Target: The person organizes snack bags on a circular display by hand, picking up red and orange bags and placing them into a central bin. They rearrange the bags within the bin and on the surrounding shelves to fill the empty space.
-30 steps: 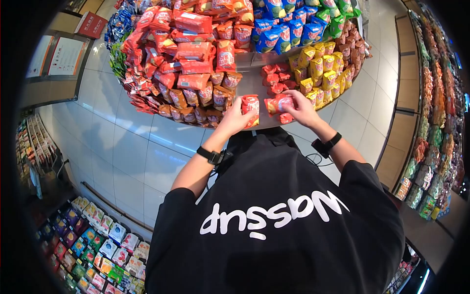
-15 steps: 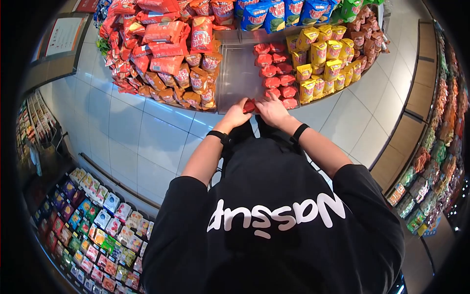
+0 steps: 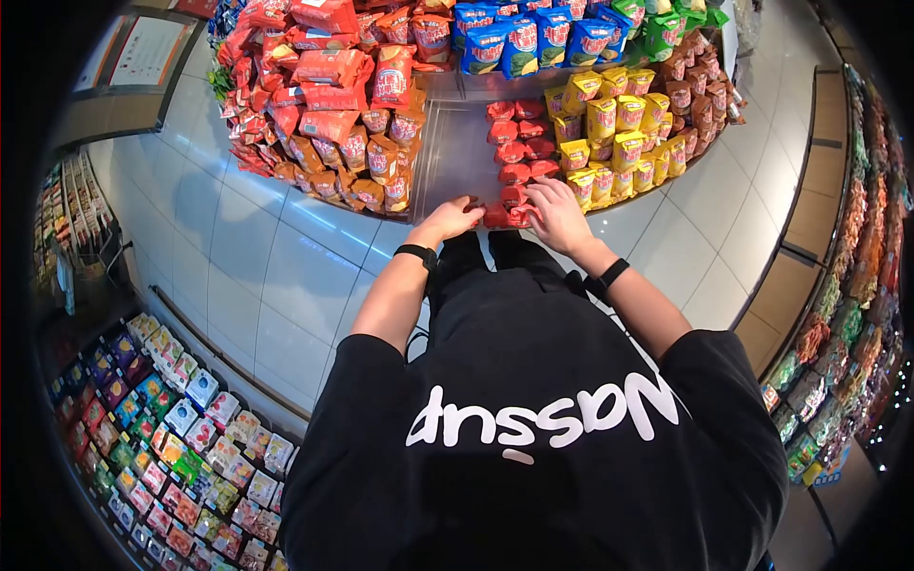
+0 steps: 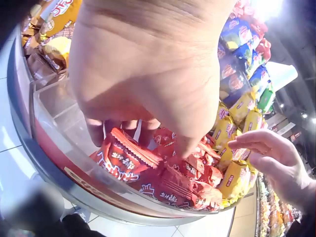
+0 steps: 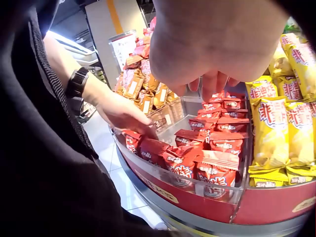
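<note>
Clocks per head view, 12 = away from the person.

Left hand (image 3: 447,221): fingers bent down behind the left-end red packet (image 4: 126,160), thumb apart from them on the side toward the right hand. Firm pinch or just contact: can't tell. Packet sits at left hand's 3 o'clock, at the near edge of the bin (image 3: 449,143), left end of the front row.

Right hand (image 3: 562,219): at left hand's 3. Fingers loosely bent, slightly spread, thumb apart, nothing pinched. It's over the red rows (image 3: 512,152); contact can't be told.

Outward: red rows run from right hand's 10 to 11, inside the bin's right part. Yellow packs (image 3: 628,114) at its 1, just beside the reds; brown packs (image 3: 700,95) past them, also 1. Blue packs (image 3: 524,43) behind the bin at 12, green packs (image 3: 664,36) at 1. Orange-brown packs (image 3: 383,157) at left hand's 11, red bags (image 3: 328,71) beyond, same bearing. Black wristbands (image 3: 416,255) on both wrists.
</note>
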The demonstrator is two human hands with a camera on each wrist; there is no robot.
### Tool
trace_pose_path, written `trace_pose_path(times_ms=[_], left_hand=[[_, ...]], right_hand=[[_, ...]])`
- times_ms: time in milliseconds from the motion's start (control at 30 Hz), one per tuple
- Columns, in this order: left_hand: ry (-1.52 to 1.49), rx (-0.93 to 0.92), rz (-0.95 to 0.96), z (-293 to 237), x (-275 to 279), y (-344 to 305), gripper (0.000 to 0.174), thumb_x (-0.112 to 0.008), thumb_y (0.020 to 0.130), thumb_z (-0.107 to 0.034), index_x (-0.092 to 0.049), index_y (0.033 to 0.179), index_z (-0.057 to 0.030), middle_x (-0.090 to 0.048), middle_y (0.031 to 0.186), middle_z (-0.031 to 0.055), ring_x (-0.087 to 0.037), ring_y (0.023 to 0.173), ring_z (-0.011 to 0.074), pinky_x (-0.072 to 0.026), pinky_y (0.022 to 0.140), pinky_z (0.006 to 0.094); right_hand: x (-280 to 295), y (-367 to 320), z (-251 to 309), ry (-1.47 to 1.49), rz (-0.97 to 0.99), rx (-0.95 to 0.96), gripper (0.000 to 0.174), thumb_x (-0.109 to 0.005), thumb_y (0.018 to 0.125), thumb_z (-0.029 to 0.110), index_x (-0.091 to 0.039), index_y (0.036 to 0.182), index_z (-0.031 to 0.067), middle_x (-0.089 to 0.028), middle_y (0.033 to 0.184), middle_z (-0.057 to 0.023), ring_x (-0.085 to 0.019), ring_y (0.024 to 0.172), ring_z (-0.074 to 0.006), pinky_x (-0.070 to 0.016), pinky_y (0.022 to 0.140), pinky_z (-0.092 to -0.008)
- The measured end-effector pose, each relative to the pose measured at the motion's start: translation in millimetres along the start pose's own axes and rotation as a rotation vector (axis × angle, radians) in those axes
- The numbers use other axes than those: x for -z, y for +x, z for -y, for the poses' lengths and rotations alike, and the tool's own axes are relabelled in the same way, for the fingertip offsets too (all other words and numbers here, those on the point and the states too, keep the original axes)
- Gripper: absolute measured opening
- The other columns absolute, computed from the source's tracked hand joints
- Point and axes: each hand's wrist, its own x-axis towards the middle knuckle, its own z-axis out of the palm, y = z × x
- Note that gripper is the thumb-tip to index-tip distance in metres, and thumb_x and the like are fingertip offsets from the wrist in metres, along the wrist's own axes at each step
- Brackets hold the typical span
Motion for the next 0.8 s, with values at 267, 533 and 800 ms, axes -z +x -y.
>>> trace_pose_path(times_ms=[267, 533, 800], left_hand=[[-0.157, 0.096, 0.127, -8.7, 5.5, 1.2, 0.074, -0.033, 0.104, -0.056, -0.04, 0.151, 0.0, -0.043, 0.155, 0.0229, -0.04, 0.145, 0.0321, -0.03, 0.119, 0.0376], [-0.194, -0.204, 0.233, -10.2, 54.5, -29.5, 0.07, -0.033, 0.109, -0.048, -0.037, 0.15, 0.0084, -0.036, 0.16, 0.0212, -0.03, 0.15, 0.0274, -0.0231, 0.123, 0.0361], [-0.015, -0.425, 0.318, 36.3, 164.3, -119.2, 0.052, -0.045, 0.108, -0.039, -0.048, 0.146, -0.0032, -0.053, 0.147, 0.0166, -0.048, 0.138, 0.0249, -0.0372, 0.114, 0.0367]], right_hand=[[7.0, -22.8, -6.1, 0.004, -0.032, -0.167, 0.037, -0.067, 0.087, 0.013, -0.061, 0.122, 0.0033, -0.063, 0.123, -0.0159, -0.052, 0.127, -0.0355, -0.0417, 0.109, -0.0457], [6.8, -0.6, 40.2, -0.026, -0.13, -0.276, 0.036, -0.067, 0.087, 0.011, -0.061, 0.121, 0.001, -0.064, 0.12, -0.0176, -0.054, 0.125, -0.0365, -0.0436, 0.107, -0.0452], [-9.4, 92.5, 125.4, 0.144, -0.38, -0.413, 0.03, -0.07, 0.089, 0.011, -0.063, 0.117, 0.0016, -0.067, 0.113, -0.0165, -0.064, 0.107, -0.0321, -0.0506, 0.095, -0.0401]])
